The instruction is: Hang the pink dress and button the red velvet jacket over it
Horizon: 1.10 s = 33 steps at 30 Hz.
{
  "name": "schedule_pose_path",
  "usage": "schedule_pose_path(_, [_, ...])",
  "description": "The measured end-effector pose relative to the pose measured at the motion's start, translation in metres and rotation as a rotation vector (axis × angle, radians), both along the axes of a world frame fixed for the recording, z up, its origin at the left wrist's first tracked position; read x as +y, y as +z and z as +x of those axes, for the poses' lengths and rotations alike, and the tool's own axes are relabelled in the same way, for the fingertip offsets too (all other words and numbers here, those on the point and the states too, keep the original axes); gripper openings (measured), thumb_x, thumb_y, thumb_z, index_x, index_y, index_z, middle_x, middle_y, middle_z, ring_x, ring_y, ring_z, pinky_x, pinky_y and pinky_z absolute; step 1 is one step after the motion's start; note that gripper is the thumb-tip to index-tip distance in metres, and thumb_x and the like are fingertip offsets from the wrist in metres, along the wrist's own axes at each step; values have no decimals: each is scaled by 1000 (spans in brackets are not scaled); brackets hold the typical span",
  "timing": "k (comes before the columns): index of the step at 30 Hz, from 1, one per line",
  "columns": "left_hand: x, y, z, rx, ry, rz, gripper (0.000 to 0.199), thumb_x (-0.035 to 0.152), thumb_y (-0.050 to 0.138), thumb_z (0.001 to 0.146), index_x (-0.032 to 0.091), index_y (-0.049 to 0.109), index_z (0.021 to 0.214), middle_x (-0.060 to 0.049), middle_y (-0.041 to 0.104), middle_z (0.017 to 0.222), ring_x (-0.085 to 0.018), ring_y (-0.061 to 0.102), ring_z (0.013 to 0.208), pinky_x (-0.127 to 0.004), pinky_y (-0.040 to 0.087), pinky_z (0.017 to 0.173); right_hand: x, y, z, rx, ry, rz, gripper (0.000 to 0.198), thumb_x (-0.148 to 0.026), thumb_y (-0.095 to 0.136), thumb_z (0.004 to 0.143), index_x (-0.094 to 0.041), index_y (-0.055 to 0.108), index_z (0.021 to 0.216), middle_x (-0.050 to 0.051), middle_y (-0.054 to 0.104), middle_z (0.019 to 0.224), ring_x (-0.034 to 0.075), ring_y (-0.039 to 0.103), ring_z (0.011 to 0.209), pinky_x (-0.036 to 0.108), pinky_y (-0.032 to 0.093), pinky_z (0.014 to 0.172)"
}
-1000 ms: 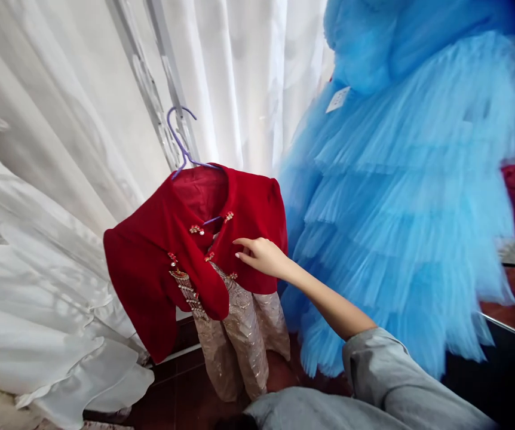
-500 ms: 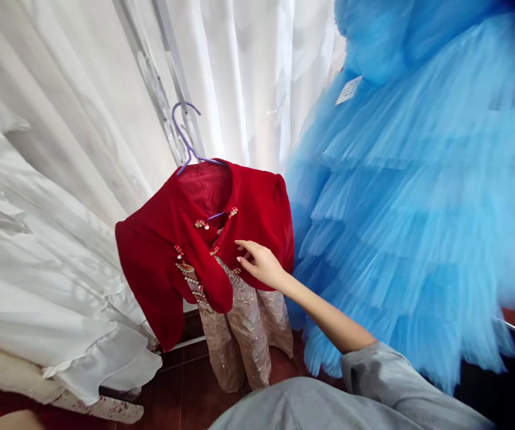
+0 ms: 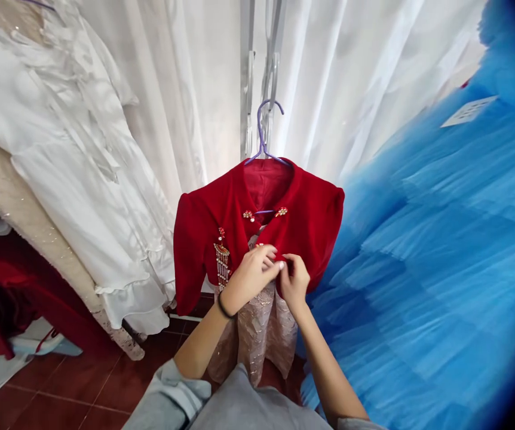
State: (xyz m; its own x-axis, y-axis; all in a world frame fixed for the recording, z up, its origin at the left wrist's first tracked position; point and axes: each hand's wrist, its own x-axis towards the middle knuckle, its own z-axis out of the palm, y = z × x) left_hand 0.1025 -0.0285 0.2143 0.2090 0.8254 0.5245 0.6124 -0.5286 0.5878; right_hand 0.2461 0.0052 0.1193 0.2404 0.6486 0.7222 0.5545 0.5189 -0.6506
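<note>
A red velvet jacket (image 3: 315, 209) hangs on a purple hanger (image 3: 261, 131), its front partly apart at the neck. Beaded fastenings sit at the collar, and a beaded tassel (image 3: 222, 263) hangs on its left side. My left hand (image 3: 251, 273), with a black band at the wrist, is closed at the jacket's lower front opening. Beside it my right hand (image 3: 296, 279) pinches the edge of the right front panel. The fingertips of both hands nearly meet, and they hide the small part between them. Below the jacket hangs a pale, shiny patterned skirt (image 3: 257, 334).
White dresses (image 3: 73, 179) hang at the left, with a beige sparkly garment (image 3: 33, 221) alongside. A large blue tulle dress (image 3: 419, 257) fills the right side. Behind the jacket are white curtains (image 3: 163, 77) and a metal rack (image 3: 246, 71). The floor is red tile (image 3: 82, 382).
My left hand has come into view and joined my right hand at the jacket front. The right hand has closed on the edge. The view has turned, so the jacket now hangs straighter and more central.
</note>
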Motion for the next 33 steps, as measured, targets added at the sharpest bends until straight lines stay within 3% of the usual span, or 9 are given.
schedule_pose_path(4, [24, -3, -1, 204, 523, 60, 25, 36, 50, 94, 15, 56, 107, -15, 61, 110, -25, 68, 93, -31, 54, 71, -29, 11, 19, 555, 43, 19, 27, -41, 61, 85, -18, 56, 98, 0, 58, 81, 11, 54, 67, 23, 44, 61])
schedule_pose_path(6, [36, -1, -8, 331, 618, -11, 34, 44, 48, 94, 13, 56, 107, -16, 63, 106, -26, 70, 88, -31, 54, 67, -35, 15, 26, 716, 43, 34, 29, -42, 65, 81, -18, 55, 95, -5, 49, 71, 7, 45, 58, 19, 37, 55])
schedule_pose_path(13, [58, 18, -31, 564, 596, -113, 23, 22, 43, 95, 9, 61, 102, -21, 70, 95, -32, 71, 92, -36, 53, 73, -44, 29, 37, 960, 158, -24, 37, -43, 75, 69, -19, 54, 86, -9, 42, 58, 4, 35, 48, 16, 30, 48])
schedule_pose_path(16, [45, 33, -26, 372, 270, -145, 23, 26, 46, 93, 15, 60, 79, -12, 70, 77, -25, 71, 73, -30, 50, 65, -59, 38, 38, 979, 226, -86, 39, -42, 78, 64, -18, 58, 87, -6, 53, 63, 6, 44, 51, 17, 35, 50])
schedule_pose_path(19, [43, 42, -8, 43, -86, -156, 32, 34, 45, 94, 18, 50, 66, -3, 62, 59, -14, 61, 51, -24, 45, 55, -75, 46, 30, 920, 279, -28, 34, -44, 72, 69, -21, 61, 92, 0, 62, 76, 11, 56, 62, 23, 46, 58])
schedule_pose_path(22, [68, 38, 8, -66, -22, -76, 28, 28, 51, 91, 19, 48, 64, -1, 57, 56, -14, 58, 53, -25, 44, 56, -71, 48, 5, 731, 312, 0, 33, -51, 60, 79, -23, 61, 96, 2, 63, 79, 16, 60, 67, 30, 51, 63])
schedule_pose_path(26, [103, 14, -6, -218, -75, -190, 37, 41, 41, 97, 16, 60, 78, -6, 66, 71, -17, 64, 70, -29, 51, 67, -29, 33, -45, 129, 636, -252, 31, -45, 53, 87, -20, 62, 104, 7, 67, 98, 20, 65, 89, 35, 55, 82])
schedule_pose_path(29, [101, 4, -33, -238, -105, -238, 48, 50, 30, 99, 17, 65, 99, -7, 70, 83, -19, 68, 84, -32, 54, 77, 3, 11, -74, -136, 657, -335, 49, -31, 54, 86, -16, 49, 132, 14, 56, 135, 24, 52, 125, 41, 43, 108])
schedule_pose_path(33, [73, 2, -55, -92, -81, -36, 40, 42, 50, 92, 18, 57, 123, -9, 67, 118, -20, 64, 107, -33, 51, 92, 10, -15, -79, -253, 588, -352, 52, -28, 52, 88, -13, 45, 137, 17, 52, 138, 26, 47, 131, 45, 36, 113])
